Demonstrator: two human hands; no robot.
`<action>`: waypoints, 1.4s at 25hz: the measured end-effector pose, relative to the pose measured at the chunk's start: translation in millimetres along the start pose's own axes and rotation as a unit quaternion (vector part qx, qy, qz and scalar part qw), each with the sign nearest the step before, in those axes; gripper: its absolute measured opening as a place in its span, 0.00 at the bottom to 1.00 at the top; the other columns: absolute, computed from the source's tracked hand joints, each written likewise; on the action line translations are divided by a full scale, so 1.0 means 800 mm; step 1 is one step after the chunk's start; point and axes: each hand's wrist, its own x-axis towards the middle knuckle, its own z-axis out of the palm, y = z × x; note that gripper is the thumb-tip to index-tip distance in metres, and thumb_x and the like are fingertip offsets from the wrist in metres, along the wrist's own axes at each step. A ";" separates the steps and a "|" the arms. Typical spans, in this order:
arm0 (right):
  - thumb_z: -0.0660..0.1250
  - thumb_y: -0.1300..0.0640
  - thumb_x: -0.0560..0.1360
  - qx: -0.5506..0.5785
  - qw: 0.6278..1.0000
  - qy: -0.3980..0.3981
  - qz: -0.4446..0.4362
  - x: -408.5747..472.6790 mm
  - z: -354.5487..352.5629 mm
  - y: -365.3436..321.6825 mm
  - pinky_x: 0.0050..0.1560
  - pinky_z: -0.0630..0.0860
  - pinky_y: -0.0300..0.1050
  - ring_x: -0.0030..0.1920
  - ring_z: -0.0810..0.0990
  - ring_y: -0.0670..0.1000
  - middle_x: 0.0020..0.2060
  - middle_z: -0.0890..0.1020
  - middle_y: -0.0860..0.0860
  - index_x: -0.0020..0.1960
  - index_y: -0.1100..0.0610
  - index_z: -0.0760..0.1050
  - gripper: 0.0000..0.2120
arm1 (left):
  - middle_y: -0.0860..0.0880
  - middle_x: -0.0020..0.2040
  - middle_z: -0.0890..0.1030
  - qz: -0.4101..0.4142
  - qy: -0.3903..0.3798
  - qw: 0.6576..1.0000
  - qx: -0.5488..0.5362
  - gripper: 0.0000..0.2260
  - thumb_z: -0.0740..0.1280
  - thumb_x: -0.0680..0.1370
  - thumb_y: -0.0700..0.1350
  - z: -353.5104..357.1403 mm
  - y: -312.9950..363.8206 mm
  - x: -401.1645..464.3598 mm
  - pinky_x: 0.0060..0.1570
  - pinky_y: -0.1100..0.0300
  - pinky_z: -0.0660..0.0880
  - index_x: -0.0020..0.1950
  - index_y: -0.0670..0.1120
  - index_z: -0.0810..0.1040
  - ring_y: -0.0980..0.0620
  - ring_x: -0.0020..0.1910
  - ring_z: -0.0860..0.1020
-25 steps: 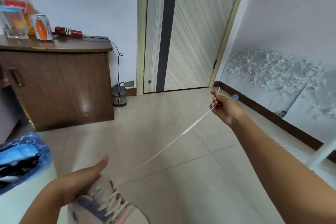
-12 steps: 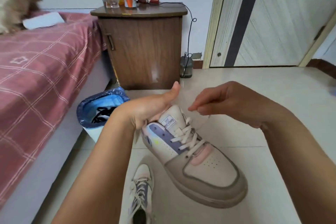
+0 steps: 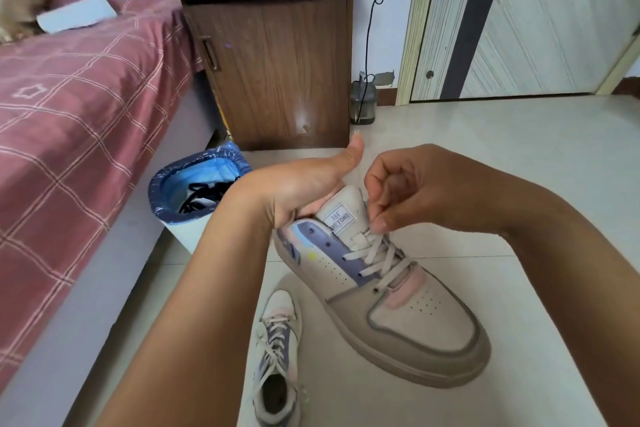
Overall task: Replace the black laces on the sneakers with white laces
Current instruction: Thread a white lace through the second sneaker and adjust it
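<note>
At frame centre, the left hand (image 3: 304,189) is gripping the sneaker (image 3: 384,284) at its heel; the right hand (image 3: 415,191) is pinching the white lace (image 3: 375,253) by the tongue. Its toe is pointing toward lower right.

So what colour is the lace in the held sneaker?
White lace, crisscrossed on the held sneaker; the head view shows it.

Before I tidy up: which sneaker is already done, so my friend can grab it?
Look on the floor tiles beside the bed. The finished sneaker lies there alone, untouched, below the sneaker being held.
</note>
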 end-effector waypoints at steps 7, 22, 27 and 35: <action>0.77 0.67 0.64 -0.112 0.984 0.139 0.000 0.012 0.021 0.019 0.36 0.74 0.30 0.33 0.81 0.42 0.31 0.83 0.47 0.39 0.55 0.76 0.12 | 0.42 0.33 0.82 -0.050 -0.004 0.997 -0.052 0.36 0.48 0.74 0.71 -0.003 -0.013 0.012 0.33 0.60 0.78 0.40 0.40 0.79 0.48 0.29 0.81; 0.72 0.60 0.68 -0.349 0.852 0.314 -0.230 0.027 0.049 0.058 0.47 0.74 0.48 0.43 0.82 0.55 0.41 0.84 0.55 0.42 0.61 0.83 0.05 | 0.38 0.43 0.82 -0.024 0.058 0.958 -0.281 0.27 0.51 0.81 0.59 -0.010 -0.018 0.016 0.33 0.58 0.79 0.60 0.39 0.76 0.45 0.35 0.82; 0.63 0.55 0.75 -0.503 0.747 0.327 -0.288 0.036 0.045 0.075 0.54 0.73 0.49 0.40 0.83 0.55 0.38 0.84 0.54 0.39 0.61 0.81 0.12 | 0.41 0.34 0.83 -0.026 0.084 0.947 -0.309 0.24 0.51 0.82 0.57 -0.003 -0.021 0.023 0.28 0.61 0.78 0.48 0.40 0.78 0.48 0.29 0.82; 0.70 0.58 0.67 -0.464 0.792 0.308 -0.250 0.050 0.048 0.083 0.47 0.77 0.49 0.39 0.84 0.57 0.40 0.85 0.57 0.46 0.65 0.81 0.12 | 0.41 0.40 0.83 -0.019 0.106 0.934 -0.341 0.23 0.49 0.82 0.55 -0.003 -0.033 0.034 0.30 0.62 0.77 0.48 0.39 0.75 0.47 0.35 0.83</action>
